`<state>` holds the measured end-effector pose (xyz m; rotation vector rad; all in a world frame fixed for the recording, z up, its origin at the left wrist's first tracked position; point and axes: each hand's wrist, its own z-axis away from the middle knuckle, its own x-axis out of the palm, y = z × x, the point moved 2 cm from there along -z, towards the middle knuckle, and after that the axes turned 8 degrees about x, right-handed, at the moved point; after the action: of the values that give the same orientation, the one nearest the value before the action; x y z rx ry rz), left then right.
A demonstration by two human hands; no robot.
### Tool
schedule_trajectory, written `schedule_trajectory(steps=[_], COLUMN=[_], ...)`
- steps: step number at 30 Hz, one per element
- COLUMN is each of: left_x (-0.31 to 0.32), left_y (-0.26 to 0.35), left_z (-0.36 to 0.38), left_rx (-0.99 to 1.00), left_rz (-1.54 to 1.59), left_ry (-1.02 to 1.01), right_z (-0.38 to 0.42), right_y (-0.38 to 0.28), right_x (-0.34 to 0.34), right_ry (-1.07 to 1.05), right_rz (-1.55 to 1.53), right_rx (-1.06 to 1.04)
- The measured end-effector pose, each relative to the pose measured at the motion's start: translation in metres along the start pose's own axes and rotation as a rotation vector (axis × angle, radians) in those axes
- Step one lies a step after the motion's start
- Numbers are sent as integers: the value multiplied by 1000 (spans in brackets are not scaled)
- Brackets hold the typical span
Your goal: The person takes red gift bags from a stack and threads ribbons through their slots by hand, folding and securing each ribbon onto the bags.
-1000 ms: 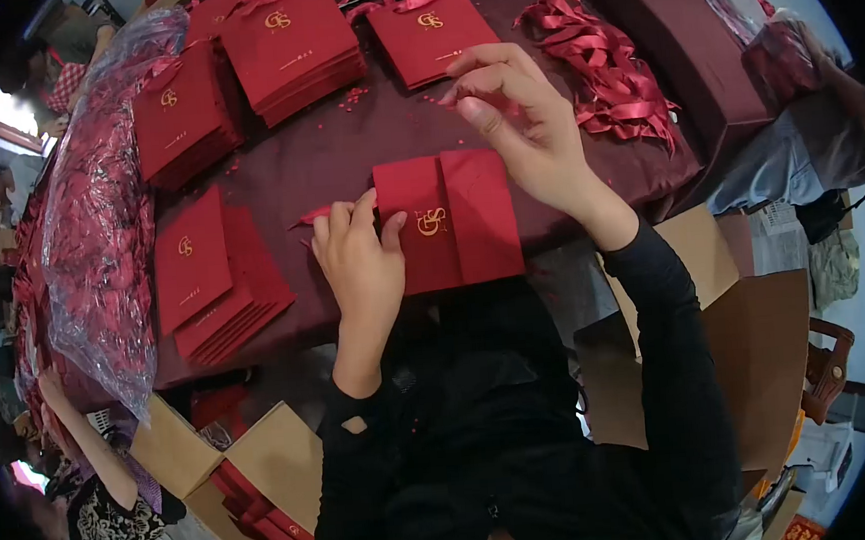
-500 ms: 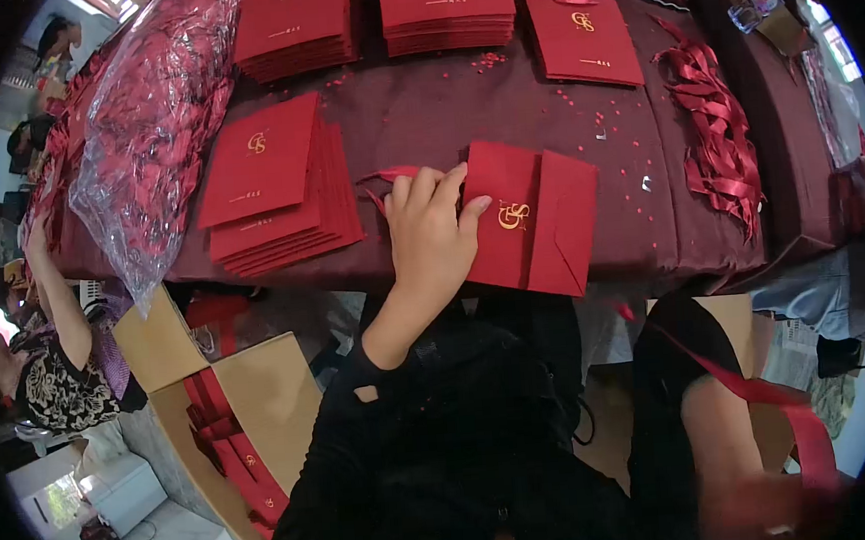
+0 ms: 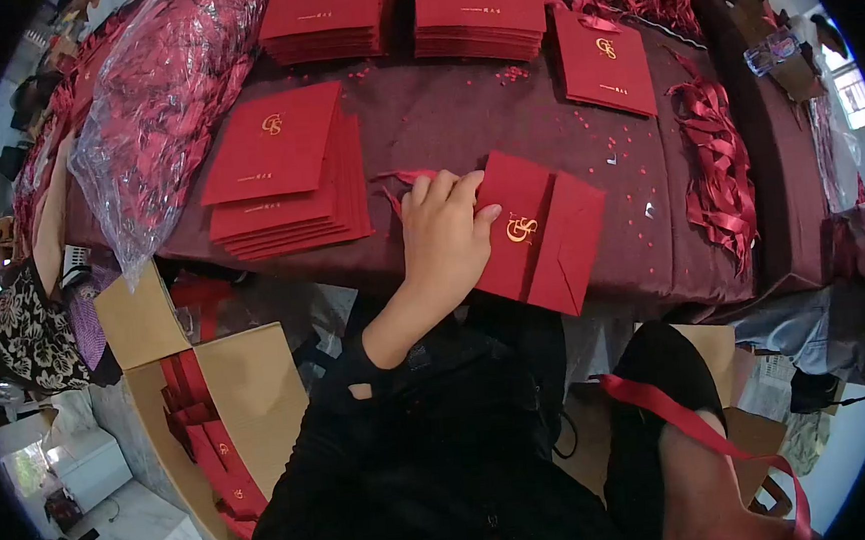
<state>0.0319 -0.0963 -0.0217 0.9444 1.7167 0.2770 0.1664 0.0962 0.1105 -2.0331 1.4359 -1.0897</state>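
Note:
My left hand [image 3: 445, 234] pinches the left edge of a red paper bag [image 3: 573, 245] with a gold emblem and a folded flap, lying tilted near the table's front edge. A short red ribbon [image 3: 406, 177] pokes out behind its fingers. At the lower right, my right forearm [image 3: 682, 468] reaches down to the bottom edge of the view, where the hand is too dark and cut off to make out its fingers. A long red ribbon [image 3: 668, 409] trails beside that arm.
Stacks of red bags [image 3: 273, 146] and a clear plastic sack of red ribbon [image 3: 165, 108] lie on the dark red cloth [image 3: 391, 112]. A ribbon bundle [image 3: 716, 170] is at the right. Below left stands an open carton [image 3: 256, 393]. Another person's arm [image 3: 52, 206] shows at far left.
The view has shifted, so the table's things sit slightly lower and further right. The long ribbon's loose end has swung left, and my right arm has moved left in view. My left hand keeps its hold.

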Motion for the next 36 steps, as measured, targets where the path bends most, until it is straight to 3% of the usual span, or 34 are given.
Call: schedule_trajectory(steps=[4, 7, 12, 13, 14, 15, 17, 22, 24, 27, 31, 34, 36], left_x=[4, 5, 7, 7, 7, 8, 7, 10, 8, 9, 9, 6, 6], left_y=[3, 4, 12, 14, 15, 15, 13, 6, 7, 5, 7, 2, -9], left_z=[-3, -2, 1, 1, 1, 1, 1, 2, 0, -3, -1, -4, -7], left_rx=[-69, 15, 95, 114, 136, 159, 118, 59, -5, -35, -23, -68, -85], left_rz=[0, -7, -135, -176, -187, -179, -169, -103, -44, 32, 31, 93, 194], left_ry=[-16, 46, 54, 62, 66, 43, 48, 68, 50, 60, 73, 37, -94], right_z=[-3, -12, -44, -47, -45, -40, -29, -23, -23, -23, -20, -20, -19], right_y=[1, 8, 72, 95, 122, 143, 165, 164, 161, 159, 162, 164, 167], right_x=[3, 8, 4, -2, -12, -20, -27, -34, -38, -41, -39, -37, -37], right_ry=[15, 82, 250, 215, 83, -58, -120, -126, -151, -289, -298, -284, -382], right_rz=[37, 118, 568, 690, 830, 837, 705, 785, 1037, 1211, 1234, 1325, 1346], right_rx=[20, 70, 450, 533, 444, 458, 605, 555, 294, 295, 243, 206, 179])
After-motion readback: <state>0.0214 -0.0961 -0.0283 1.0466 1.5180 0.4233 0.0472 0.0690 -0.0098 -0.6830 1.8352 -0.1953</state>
